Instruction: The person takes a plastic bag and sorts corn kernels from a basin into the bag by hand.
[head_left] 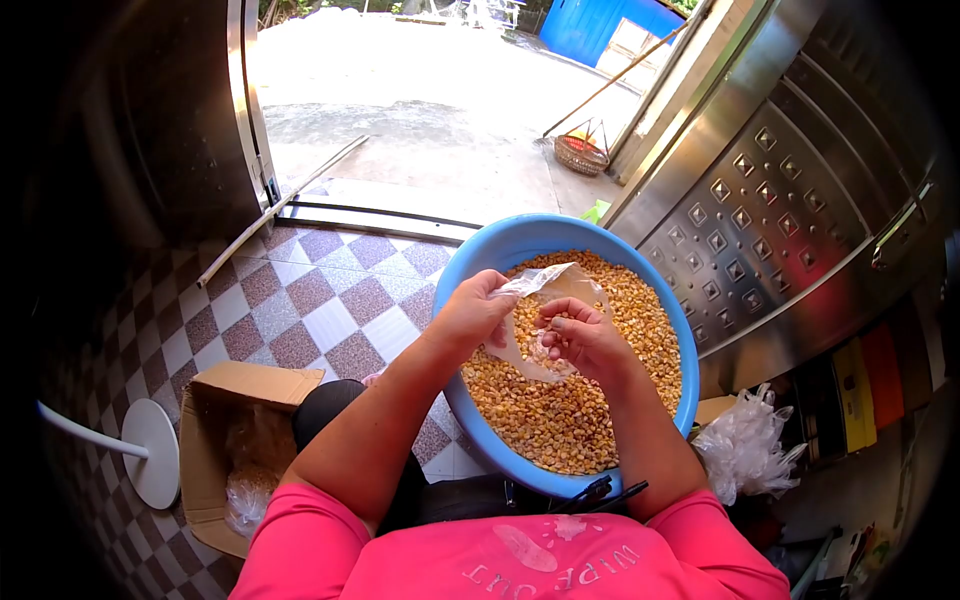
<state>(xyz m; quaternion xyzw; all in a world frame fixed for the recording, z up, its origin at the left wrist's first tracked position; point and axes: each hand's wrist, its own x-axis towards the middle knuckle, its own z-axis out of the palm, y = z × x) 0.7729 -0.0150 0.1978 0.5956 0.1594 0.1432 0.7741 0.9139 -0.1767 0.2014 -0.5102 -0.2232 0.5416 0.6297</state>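
Note:
A clear plastic bag [530,345] hangs over a large blue tub [462,262] filled with yellow corn kernels [560,430]. My left hand [480,308] grips the bag by its upper left edge, thumb and fingers pressed together. In front of the bag's right part is my right hand [590,340], its fingers curled inward. Whatever lies between those fingers is hidden. Through the thin plastic, some kernels show, but I cannot tell whether any are inside the bag.
An open cardboard box [215,400] with plastic bags stands at my left, near a white round base [152,455]. White plastic bags [748,440] lie right of the tub. A pale pole [285,210] crosses the doorway's left side. Outside sits a wicker basket [582,153]. A metal door [760,220] stands at right.

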